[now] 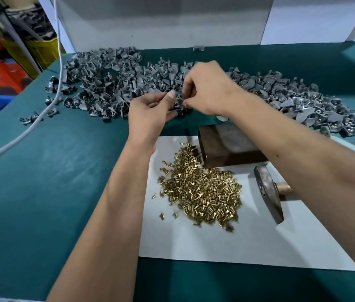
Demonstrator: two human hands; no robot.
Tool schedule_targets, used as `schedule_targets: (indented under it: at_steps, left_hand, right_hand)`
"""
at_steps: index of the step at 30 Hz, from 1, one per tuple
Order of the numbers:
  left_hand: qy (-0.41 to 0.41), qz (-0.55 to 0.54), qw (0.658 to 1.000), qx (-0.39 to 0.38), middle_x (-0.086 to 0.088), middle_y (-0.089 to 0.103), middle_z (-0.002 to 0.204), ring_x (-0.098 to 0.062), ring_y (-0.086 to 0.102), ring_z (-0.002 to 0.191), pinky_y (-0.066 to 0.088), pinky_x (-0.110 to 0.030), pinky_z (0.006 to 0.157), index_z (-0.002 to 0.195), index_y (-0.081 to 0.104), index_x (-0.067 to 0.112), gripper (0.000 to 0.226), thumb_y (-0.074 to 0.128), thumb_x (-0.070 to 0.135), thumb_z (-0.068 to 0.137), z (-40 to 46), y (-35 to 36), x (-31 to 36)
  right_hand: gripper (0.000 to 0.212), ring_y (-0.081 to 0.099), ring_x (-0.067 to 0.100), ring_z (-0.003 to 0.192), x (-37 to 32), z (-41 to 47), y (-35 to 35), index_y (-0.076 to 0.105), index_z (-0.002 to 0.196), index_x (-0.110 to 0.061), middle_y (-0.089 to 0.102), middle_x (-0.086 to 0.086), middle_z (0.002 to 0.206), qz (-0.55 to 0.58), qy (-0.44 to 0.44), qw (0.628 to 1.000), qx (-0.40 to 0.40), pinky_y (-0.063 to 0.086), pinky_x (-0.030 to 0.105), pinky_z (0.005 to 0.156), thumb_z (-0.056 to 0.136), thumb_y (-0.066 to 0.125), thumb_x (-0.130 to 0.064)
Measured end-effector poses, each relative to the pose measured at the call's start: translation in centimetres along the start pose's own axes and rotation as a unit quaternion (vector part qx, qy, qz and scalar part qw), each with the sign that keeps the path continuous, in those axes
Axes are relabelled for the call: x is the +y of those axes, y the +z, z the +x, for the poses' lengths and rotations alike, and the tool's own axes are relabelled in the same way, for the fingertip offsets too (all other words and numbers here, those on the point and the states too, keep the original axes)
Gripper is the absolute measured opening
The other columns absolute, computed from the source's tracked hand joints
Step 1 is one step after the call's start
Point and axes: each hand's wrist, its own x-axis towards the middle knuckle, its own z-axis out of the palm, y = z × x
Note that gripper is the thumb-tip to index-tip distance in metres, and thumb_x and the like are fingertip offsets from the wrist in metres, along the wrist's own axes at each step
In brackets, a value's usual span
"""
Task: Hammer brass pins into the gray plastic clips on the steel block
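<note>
Just in front of the steel block (229, 147), brass pins (200, 190) are lying heaped, tiny, hard, likely slippery. Hammer (269, 194) is lying beside the block. Beyond the block, left hand (150, 110) and right hand (205, 88) are pinching one gray clip (178, 103), light, stiff; best gripped by edges.

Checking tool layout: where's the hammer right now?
Head view, right side: the hammer lies unheld on the white paper, just right of the brass pin pile and in front of the steel block.
</note>
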Motion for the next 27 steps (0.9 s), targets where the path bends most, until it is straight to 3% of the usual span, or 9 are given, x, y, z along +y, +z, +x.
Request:
schedule_targets:
  at_steps: [2, 6, 9, 11, 12, 16, 22, 24, 27]
  left_hand:
    - [-0.026, -0.117, 0.992, -0.047, -0.010, 0.077, 0.085, -0.019, 0.076, 0.081, 0.062, -0.028, 0.080, 0.099, 0.074, 0.002, 0.009, 0.072, 0.009, 0.094, -0.6, 0.4, 0.3]
    - [-0.039, -0.173, 0.982, -0.059, -0.014, 0.076, 0.088, -0.020, 0.074, 0.076, 0.063, -0.031, 0.083, 0.108, 0.069, -0.010, 0.016, 0.065, -0.006, 0.094, -1.2, 0.2, 0.8]
    - [-0.042, -0.151, 0.988, 0.019, -0.018, 0.074, 0.099, -0.021, 0.074, 0.084, 0.062, -0.032, 0.087, 0.113, 0.068, -0.010, 0.022, 0.067, -0.009, 0.092, -0.6, -0.6, 1.1]
    - [-0.049, -0.161, 0.983, 0.078, -0.022, 0.074, 0.106, -0.021, 0.074, 0.088, 0.061, -0.030, 0.086, 0.116, 0.068, -0.010, 0.025, 0.066, -0.011, 0.091, 0.0, -1.2, 1.1]
    - [-0.052, -0.170, 0.980, 0.093, -0.024, 0.073, 0.109, -0.023, 0.074, 0.091, 0.061, -0.029, 0.086, 0.116, 0.068, -0.010, 0.025, 0.065, -0.013, 0.091, 0.1, -1.3, 1.0]
    - [-0.061, -0.174, 0.976, 0.116, -0.024, 0.072, 0.114, -0.025, 0.074, 0.092, 0.061, -0.030, 0.087, 0.107, 0.071, -0.006, 0.019, 0.064, -0.014, 0.091, 0.3, -1.5, 0.8]
    - [-0.047, -0.175, 0.980, 0.083, -0.008, 0.076, 0.095, -0.019, 0.077, 0.084, 0.061, -0.028, 0.086, 0.108, 0.072, -0.006, 0.020, 0.066, -0.014, 0.090, 0.1, -0.9, 0.7]
    - [-0.045, -0.180, 0.979, 0.079, -0.010, 0.076, 0.097, -0.021, 0.077, 0.085, 0.061, -0.028, 0.086, 0.111, 0.071, -0.008, 0.022, 0.068, -0.013, 0.089, 0.0, -0.9, 0.7]
    - [-0.031, -0.183, 0.981, 0.063, -0.013, 0.075, 0.097, -0.022, 0.076, 0.085, 0.061, -0.030, 0.088, 0.115, 0.070, -0.008, 0.025, 0.070, -0.009, 0.090, -0.2, -0.9, 0.7]
  right_hand:
    - [0.007, 0.069, 0.015, 0.075, -1.0, -0.8, -0.1, 0.079, 0.083, -0.021, 0.073, 0.000, 0.078, 0.018, -0.003, 0.999, 0.042, 0.060, 0.032, 0.079, 0.080, 0.077, -0.015]
    - [0.008, 0.071, 0.019, 0.081, -2.3, -2.3, -1.0, 0.079, 0.087, -0.020, 0.075, 0.004, 0.085, -0.012, -0.013, 0.999, 0.035, 0.060, 0.035, 0.082, 0.081, 0.076, -0.016]
    - [0.010, 0.070, 0.015, 0.075, -3.7, -4.7, -1.3, 0.076, 0.087, -0.023, 0.074, -0.002, 0.084, -0.057, -0.049, 0.993, -0.093, 0.060, 0.034, 0.075, 0.080, 0.083, -0.024]
    - [0.016, 0.064, 0.005, 0.070, -5.3, -6.8, -0.6, 0.077, 0.089, -0.029, 0.070, -0.013, 0.081, -0.085, -0.098, 0.969, -0.210, 0.053, 0.027, 0.066, 0.078, 0.086, -0.035]
    - [0.018, 0.063, 0.006, 0.071, -5.9, -7.7, -0.2, 0.077, 0.089, -0.031, 0.068, -0.015, 0.080, -0.105, -0.118, 0.960, -0.229, 0.048, 0.027, 0.063, 0.076, 0.087, -0.039]
    - [0.031, 0.061, 0.022, 0.078, -6.2, -8.6, 0.2, 0.055, 0.064, -0.026, 0.049, -0.013, 0.064, -0.151, -0.125, 0.960, -0.202, 0.037, 0.028, 0.061, 0.079, 0.082, -0.033]
    - [0.041, 0.047, 0.023, 0.075, -6.4, -9.2, 0.0, 0.038, 0.063, -0.024, 0.039, -0.012, 0.064, -0.172, -0.137, 0.953, -0.206, 0.032, 0.034, 0.075, 0.090, 0.068, -0.024]
    - [0.040, 0.047, 0.024, 0.075, -6.4, -9.3, 0.0, 0.038, 0.064, -0.025, 0.041, -0.011, 0.066, -0.172, -0.142, 0.952, -0.208, 0.031, 0.036, 0.077, 0.096, 0.062, -0.024]
    - [0.020, 0.059, 0.021, 0.079, -5.8, -9.3, -0.3, 0.060, 0.080, -0.022, 0.061, -0.004, 0.080, -0.109, -0.140, 0.965, -0.195, 0.043, 0.037, 0.074, 0.100, 0.059, -0.022]
